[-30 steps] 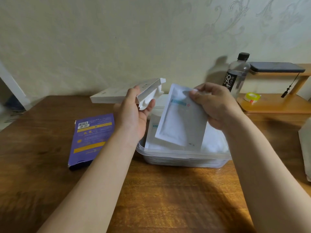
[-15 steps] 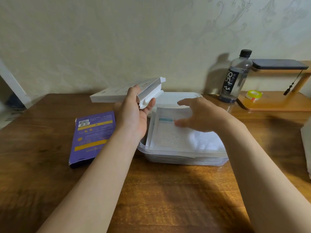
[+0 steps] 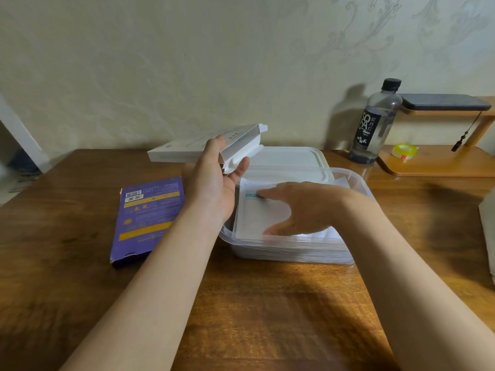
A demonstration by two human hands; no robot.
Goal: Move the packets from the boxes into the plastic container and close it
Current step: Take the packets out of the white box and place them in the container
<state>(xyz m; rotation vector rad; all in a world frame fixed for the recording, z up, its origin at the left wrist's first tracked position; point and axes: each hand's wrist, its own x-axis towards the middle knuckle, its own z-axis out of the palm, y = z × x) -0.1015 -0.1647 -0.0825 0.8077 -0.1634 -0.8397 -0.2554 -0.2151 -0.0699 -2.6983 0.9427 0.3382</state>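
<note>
White packet (image 3: 250, 219) lies inside the clear plastic container (image 3: 294, 254), under the straight fingers of the right hand (image 3: 302, 210), grip released. At 10 o'clock, the left hand (image 3: 214, 186), its grip clasping an opened white box (image 3: 187, 148). Purple box (image 3: 147, 218) at 9 o'clock on the table (image 3: 267, 303); lid (image 3: 294, 156) at 12 o'clock.

Left of centre, the purple box (image 3: 150, 218) carries 2 yellow bands and a white barcode label. Above it sits a plain white box (image 3: 187, 147). At centre, a white packet (image 3: 251, 215) with a teal strip lies in the clear container (image 3: 294, 254). At upper right, the bottle (image 3: 368, 127) has a black cap and label. The table (image 3: 267, 303) is grained brown.
</note>
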